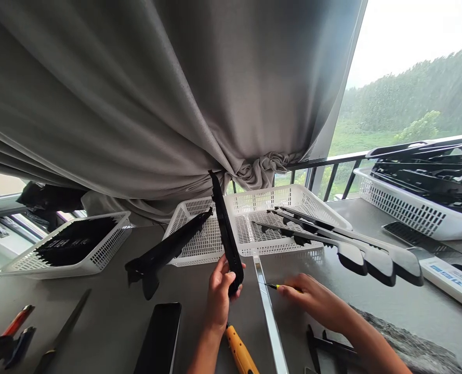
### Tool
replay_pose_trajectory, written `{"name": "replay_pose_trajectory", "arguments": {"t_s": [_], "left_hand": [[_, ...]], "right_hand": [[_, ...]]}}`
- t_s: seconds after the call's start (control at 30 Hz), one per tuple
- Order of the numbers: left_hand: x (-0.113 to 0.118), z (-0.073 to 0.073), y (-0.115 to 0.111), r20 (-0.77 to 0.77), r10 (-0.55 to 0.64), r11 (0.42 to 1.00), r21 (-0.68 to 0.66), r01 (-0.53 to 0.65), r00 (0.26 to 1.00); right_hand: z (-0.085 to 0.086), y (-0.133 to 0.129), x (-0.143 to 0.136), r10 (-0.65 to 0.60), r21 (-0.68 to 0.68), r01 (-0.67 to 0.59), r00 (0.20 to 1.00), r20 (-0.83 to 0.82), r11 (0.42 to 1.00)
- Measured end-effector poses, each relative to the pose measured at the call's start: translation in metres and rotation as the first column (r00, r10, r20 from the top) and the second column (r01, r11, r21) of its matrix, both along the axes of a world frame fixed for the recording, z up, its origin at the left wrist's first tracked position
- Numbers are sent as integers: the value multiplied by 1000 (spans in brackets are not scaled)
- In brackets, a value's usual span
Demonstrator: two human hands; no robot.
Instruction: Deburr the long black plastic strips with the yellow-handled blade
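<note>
My left hand (221, 291) is wrapped round the lower end of a long black plastic part (226, 234), which stands up tilted in front of the white baskets. In my right hand (299, 293) is a small yellow-handled tool (279, 286) with a thin dark tip, pointing left over a metal strip (268, 311). The strip lies on the grey table between my hands. A yellow-orange handle (240, 350) lies below my left hand.
White baskets (250, 252) stand at the back, with black parts (355, 254) across the right one. Another black part (164, 249) leans at left. A phone (159, 337), a file (69, 324) and black calipers (328, 345) lie nearer. A full basket (406, 202) stands right.
</note>
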State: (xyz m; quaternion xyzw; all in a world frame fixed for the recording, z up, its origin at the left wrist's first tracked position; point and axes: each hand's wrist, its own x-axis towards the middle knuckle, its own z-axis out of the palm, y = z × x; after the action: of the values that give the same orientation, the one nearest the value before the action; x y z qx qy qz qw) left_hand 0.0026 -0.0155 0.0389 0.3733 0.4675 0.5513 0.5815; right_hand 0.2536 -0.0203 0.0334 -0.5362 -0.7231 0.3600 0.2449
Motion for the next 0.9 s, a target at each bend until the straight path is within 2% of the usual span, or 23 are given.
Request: {"name": "replay_pose_trajectory", "arguments": {"t_s": [0.23, 0.4, 0.7, 0.9], "left_hand": [[-3, 5, -3, 31, -31, 998, -54, 33, 999], [-5, 7, -2, 58, -126, 991, -36, 128, 990], [1, -4, -2, -123, -195, 977, 60, 204, 973], [9, -6, -5, -243, -177, 960, 171, 222, 954]], "right_hand": [[3, -1, -12, 45, -56, -46, 999, -17, 997], [11, 0, -15, 42, -94, -44, 999, -28, 995], [13, -8, -31, 112, 2, -112, 994, 2, 994], [2, -9, -40, 40, -40, -36, 994, 99, 999]]}}
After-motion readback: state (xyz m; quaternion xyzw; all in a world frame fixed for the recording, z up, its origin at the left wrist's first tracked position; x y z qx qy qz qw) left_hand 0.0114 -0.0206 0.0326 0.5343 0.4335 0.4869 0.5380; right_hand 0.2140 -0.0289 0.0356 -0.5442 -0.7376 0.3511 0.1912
